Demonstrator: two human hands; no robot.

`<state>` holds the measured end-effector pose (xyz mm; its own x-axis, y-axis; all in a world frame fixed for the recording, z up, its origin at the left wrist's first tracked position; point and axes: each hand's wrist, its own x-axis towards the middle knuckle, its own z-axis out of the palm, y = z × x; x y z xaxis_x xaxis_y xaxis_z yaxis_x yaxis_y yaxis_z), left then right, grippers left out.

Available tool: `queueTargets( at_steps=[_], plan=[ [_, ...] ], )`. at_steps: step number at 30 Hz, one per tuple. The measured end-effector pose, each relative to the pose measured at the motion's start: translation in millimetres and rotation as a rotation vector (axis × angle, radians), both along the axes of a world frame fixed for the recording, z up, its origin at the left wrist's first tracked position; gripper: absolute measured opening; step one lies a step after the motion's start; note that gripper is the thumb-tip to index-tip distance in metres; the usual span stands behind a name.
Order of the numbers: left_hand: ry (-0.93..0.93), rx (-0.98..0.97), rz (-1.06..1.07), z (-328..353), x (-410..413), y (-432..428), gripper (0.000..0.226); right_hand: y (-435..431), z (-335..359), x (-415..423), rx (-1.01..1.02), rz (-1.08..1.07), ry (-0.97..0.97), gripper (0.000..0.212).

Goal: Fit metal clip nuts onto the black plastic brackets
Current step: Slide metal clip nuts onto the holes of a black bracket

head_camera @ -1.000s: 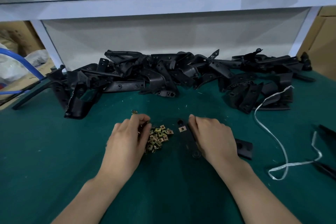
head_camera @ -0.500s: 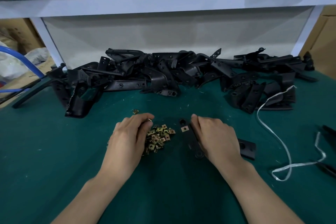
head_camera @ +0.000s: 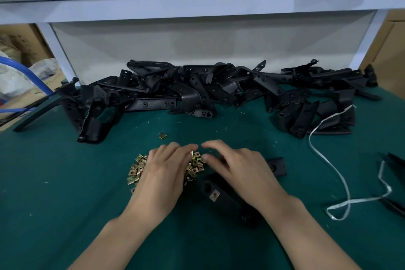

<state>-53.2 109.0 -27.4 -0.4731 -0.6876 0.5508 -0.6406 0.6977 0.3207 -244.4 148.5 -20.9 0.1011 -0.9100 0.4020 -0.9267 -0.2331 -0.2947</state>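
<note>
The left hand [head_camera: 162,173] now lies across the pile of clip nuts [head_camera: 135,171] instead of at its left edge; its fingers curl down over the nuts, and I cannot tell if they pinch one. The right hand [head_camera: 238,171] has left the bracket [head_camera: 228,204] and reaches toward the pile, fingers loose, holding nothing. The black bracket lies just below its palm, with a brass-coloured fitted nut [head_camera: 214,194] clipped beside the end hole.

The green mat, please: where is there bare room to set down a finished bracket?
Bare mat lies left of the nuts, in front of the bracket heap, and between the right hand and the strap. Crowded: the heap along the back.
</note>
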Motion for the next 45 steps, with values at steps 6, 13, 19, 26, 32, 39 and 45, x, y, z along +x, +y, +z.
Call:
queueTargets(
  at_steps=[6, 13, 19, 26, 32, 39, 45],
  plan=[
    [-0.024, 0.067, -0.058, 2, -1, 4, 0.041, 2, 0, 5, -0.011, 0.080, -0.041, 0.044],
    [0.012, 0.109, -0.080, 3, 0, 6, 0.038, 2, -2, 9, -0.074, 0.105, -0.056, 0.029],
    [0.046, 0.070, -0.053, 1, 1, 3, 0.036, 1, -3, 6, -0.095, 0.053, 0.003, 0.025],
    [0.153, 0.105, -0.025, -1, 3, 1, 0.037, -3, -8, 3, -0.039, -0.166, 0.038, 0.060],
    [0.725, 0.333, -0.093, 10, -13, 27, 0.022, -8, -11, -7, 0.039, -0.396, -0.011, 0.043],
    [0.939, 0.899, -0.297, -2, -34, 40, 0.028, -11, -5, -22, 0.092, -0.534, -0.078, 0.063],
    [1.036, 0.999, -0.293, -8, -31, 29, 0.027, -8, -1, -22, 0.001, -0.564, -0.083, 0.065]
  ],
)
